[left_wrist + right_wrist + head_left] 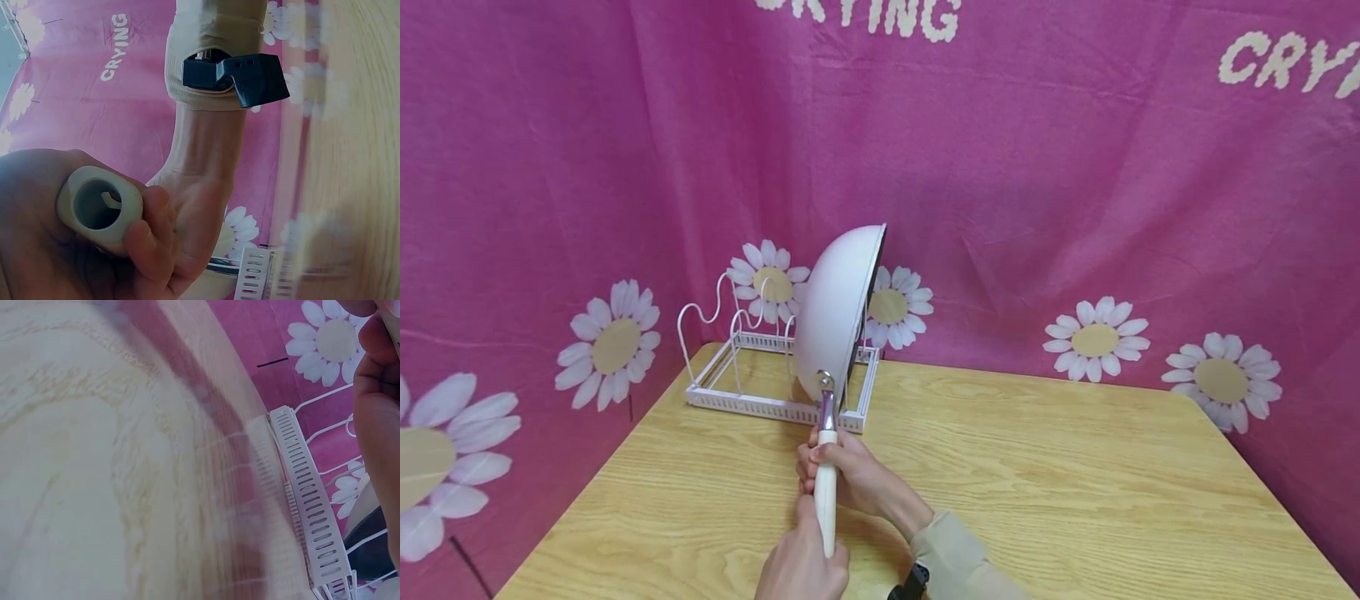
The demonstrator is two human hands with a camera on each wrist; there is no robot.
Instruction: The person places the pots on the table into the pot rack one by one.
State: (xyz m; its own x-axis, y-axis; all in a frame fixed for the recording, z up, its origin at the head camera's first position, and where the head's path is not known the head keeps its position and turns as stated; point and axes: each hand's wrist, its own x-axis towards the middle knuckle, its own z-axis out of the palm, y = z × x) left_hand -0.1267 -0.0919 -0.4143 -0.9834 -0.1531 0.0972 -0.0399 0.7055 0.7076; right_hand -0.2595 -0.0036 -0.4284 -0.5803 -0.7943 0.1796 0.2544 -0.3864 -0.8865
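Note:
A white deep frying pan [831, 308] stands on edge at the right part of a white wire pan rack [752, 404], its dark inside facing right. Its white handle [826, 492] points toward me, joined by a metal neck. My left hand [801, 558] grips the handle's rear end; in the left wrist view the hollow handle end [128, 215] shows between its fingers. Farther forward, my right hand [857, 475] holds the handle close to the metal neck, thumb on top. The right wrist view shows the slotted rack base [312, 500] beside that hand.
A wooden table [1037, 475] lies under the rack. Pink cloth [1000, 208] with daisies and lettering hangs behind and to the left. The rack's curved wire dividers [700, 312] rise to the left of the pan. A black device [912, 581] sits on my right wrist.

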